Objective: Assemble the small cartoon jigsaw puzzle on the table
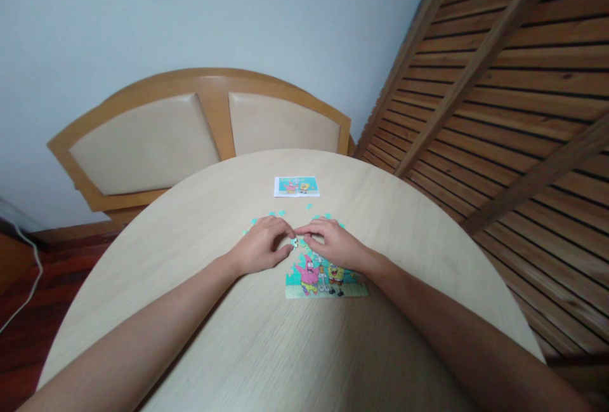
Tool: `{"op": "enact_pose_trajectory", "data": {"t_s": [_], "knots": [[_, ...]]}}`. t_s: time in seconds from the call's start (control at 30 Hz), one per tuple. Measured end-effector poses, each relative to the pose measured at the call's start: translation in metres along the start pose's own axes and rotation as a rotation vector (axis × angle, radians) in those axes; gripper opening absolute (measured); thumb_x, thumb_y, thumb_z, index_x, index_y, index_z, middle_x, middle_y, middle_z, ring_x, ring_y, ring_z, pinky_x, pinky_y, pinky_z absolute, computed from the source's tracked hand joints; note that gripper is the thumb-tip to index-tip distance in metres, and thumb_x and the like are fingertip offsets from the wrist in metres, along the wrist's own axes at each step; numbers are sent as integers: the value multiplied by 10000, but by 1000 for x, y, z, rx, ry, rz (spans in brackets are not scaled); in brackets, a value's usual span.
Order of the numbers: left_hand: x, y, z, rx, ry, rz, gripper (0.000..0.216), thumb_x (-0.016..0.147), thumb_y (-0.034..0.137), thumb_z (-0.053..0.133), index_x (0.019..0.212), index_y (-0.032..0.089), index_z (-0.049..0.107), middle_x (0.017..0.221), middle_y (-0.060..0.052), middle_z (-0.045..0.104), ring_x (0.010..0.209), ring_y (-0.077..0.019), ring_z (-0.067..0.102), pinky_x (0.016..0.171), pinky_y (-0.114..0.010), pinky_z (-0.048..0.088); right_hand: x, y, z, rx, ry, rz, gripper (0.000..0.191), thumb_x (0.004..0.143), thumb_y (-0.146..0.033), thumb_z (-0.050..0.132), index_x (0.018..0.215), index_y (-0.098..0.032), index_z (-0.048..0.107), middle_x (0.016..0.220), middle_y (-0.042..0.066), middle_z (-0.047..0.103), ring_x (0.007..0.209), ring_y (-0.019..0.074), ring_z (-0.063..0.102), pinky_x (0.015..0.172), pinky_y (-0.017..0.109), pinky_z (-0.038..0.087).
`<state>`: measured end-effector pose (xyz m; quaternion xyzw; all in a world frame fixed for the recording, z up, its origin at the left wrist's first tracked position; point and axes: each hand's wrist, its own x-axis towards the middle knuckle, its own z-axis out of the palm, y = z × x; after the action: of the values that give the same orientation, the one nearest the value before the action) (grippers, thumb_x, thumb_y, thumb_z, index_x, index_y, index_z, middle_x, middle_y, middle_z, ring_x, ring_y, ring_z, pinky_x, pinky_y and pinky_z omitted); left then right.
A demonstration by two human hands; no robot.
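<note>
A partly assembled cartoon jigsaw puzzle [326, 280] lies on the round wooden table [266, 342]. Both my hands rest at its upper edge, fingertips meeting. My left hand [261, 245] has its fingers curled and pinched, and a small puzzle piece [295, 244] shows between the two hands. My right hand [333, 242] lies curved over the top of the puzzle, its index finger and thumb pinched toward the same piece. Which hand grips the piece is unclear. Several loose teal puzzle pieces [276, 214] are scattered just beyond my fingers.
A small reference picture card [297, 186] lies farther back on the table. Behind the table stands a wooden bench back with beige padded panels [190, 136]. A slatted wooden wall [514, 101] runs along the right. A white cable [29, 266] lies on the floor at left.
</note>
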<state>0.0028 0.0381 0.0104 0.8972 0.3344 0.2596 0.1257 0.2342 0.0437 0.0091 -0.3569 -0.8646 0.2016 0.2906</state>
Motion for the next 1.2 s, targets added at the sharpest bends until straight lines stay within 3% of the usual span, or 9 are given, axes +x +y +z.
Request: {"op": "enact_pose_trajectory", "data": {"t_s": [0.13,0.47,0.6,0.73,0.93,1.2], "knots": [[0,1,0,24,0,6,139,873,254,633,1006,219,616,1016,-47,694,970,-241,633,922,-422,458,1,-3,-2,32,26,27,240,913,-121,589,1011,-225,782,961,39,766,928,201,682,888,350,487],[3,3,-1,-44,34,8,153,989,294,538,925,207,646,886,-36,703,859,-203,633,853,-380,460,-2,-4,0,328,1,310,95,827,-225,736,910,-179,738,853,34,788,812,195,741,709,279,536],[3,3,-1,-47,30,9,133,980,275,538,931,212,644,882,-30,701,855,-203,634,853,-381,461,-1,-5,-1,282,3,249,66,861,-244,706,869,-187,737,874,35,782,842,191,730,766,292,536],[0,1,0,-18,0,19,180,888,291,644,1050,215,627,1026,-58,691,972,-250,627,910,-426,471,0,-6,-3,152,63,144,59,867,-231,702,835,-191,732,891,37,761,875,189,698,843,313,512],[-1,-3,1,-19,-18,14,209,855,291,691,1046,223,639,1098,-69,660,1048,-270,603,972,-458,458,-1,-4,-2,221,50,127,169,882,-165,651,1017,-206,745,952,20,773,888,168,707,839,287,522],[1,-3,2,-49,-18,35,173,872,290,678,1026,225,633,1090,-64,667,1034,-258,610,965,-450,456,0,-3,-2,119,1,120,131,886,-217,697,975,-235,792,914,10,795,875,184,718,859,306,499]]}}
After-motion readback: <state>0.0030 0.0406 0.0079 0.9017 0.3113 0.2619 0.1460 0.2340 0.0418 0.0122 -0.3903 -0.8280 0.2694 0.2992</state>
